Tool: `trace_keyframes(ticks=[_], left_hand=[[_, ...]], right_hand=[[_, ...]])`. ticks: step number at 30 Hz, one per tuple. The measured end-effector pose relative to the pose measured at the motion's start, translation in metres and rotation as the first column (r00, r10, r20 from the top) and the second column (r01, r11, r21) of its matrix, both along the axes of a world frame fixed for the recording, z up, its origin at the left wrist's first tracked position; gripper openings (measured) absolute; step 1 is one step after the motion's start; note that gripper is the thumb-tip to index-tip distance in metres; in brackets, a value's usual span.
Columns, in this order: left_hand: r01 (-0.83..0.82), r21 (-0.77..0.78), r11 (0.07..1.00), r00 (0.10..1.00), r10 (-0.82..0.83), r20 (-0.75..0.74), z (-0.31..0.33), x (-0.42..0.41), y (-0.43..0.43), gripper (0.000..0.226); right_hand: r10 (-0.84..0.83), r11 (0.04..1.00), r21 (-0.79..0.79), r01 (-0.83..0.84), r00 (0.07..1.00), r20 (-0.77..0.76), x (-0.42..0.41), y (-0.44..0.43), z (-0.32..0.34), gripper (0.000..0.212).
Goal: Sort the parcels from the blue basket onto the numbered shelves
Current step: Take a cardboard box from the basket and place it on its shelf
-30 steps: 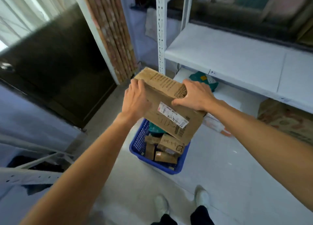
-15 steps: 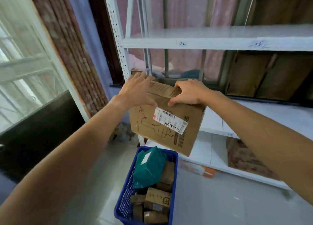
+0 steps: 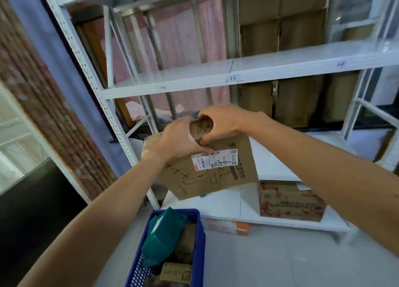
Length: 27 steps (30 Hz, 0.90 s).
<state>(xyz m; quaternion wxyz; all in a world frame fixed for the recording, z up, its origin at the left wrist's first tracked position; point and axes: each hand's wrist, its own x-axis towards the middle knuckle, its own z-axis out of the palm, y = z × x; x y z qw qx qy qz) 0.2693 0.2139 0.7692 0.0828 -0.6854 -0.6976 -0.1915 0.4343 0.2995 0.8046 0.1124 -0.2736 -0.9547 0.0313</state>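
Observation:
I hold a brown cardboard parcel (image 3: 216,174) with a white shipping label and black handwriting in front of the white shelving. My left hand (image 3: 181,139) grips its upper left edge. My right hand (image 3: 224,120) curls over its top edge beside the left. Below on the floor stands the blue basket (image 3: 199,243), holding a teal bag parcel (image 3: 164,232) and several small brown boxes (image 3: 176,273). The middle numbered shelf (image 3: 194,79) carries small handwritten labels on its front edge.
A printed carton (image 3: 291,202) sits on the bottom shelf at right. An orange and white packet (image 3: 228,227) lies on the floor under that shelf. Brown cartons (image 3: 298,101) stand behind the rack. A brick pillar (image 3: 43,105) and dark cabinet (image 3: 32,200) are at left.
The parcel has risen from over the basket to shelf height. My view has tilted up to the shelves. Both hands have closed together on the parcel's top edge.

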Motion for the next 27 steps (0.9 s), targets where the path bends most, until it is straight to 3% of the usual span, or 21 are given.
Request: trace_keyframes(ticks=[2, 5, 9, 13, 19, 22, 27], left_hand=[[-0.012, 0.071, 0.997, 0.999, 0.010, 0.036, 0.005, 0.026, 0.007, 0.110], [-0.004, 0.096, 0.995, 1.000, 0.004, 0.000, 0.025, 0.062, 0.018, 0.102], [0.017, 0.065, 0.998, 0.996, -0.012, -0.087, 0.058, 0.094, 0.029, 0.106], [0.130, 0.005, 0.991, 0.944, -0.123, -0.307, 0.082, 0.130, 0.036, 0.099], [0.229, -0.080, 0.970, 0.845, -0.239, -0.478, 0.080, 0.156, 0.052, 0.100], [0.296, -0.127, 0.947, 0.746, -0.313, -0.588, 0.069, 0.165, 0.052, 0.094], [0.381, -0.112, 0.918, 0.673, -0.359, -0.647, 0.054, 0.165, 0.062, 0.091]], right_hand=[[-0.028, 0.996, 0.079, 0.035, 0.996, -0.088, 0.031, 0.005, -0.001, 0.075], [-0.104, 0.971, 0.194, 0.141, 0.976, -0.189, 0.078, 0.012, 0.004, 0.102], [-0.236, 0.961, 0.046, 0.274, 0.891, -0.387, 0.147, 0.013, 0.009, 0.114], [-0.256, 0.945, 0.158, 0.288, 0.947, -0.192, 0.171, 0.006, 0.019, 0.100], [-0.328, 0.932, 0.133, 0.337, 0.941, -0.084, 0.172, 0.001, 0.013, 0.098], [-0.350, 0.930, 0.106, 0.352, 0.936, -0.037, 0.175, -0.002, -0.001, 0.094], [-0.398, 0.908, 0.054, 0.416, 0.895, -0.200, 0.178, -0.009, -0.028, 0.080]])
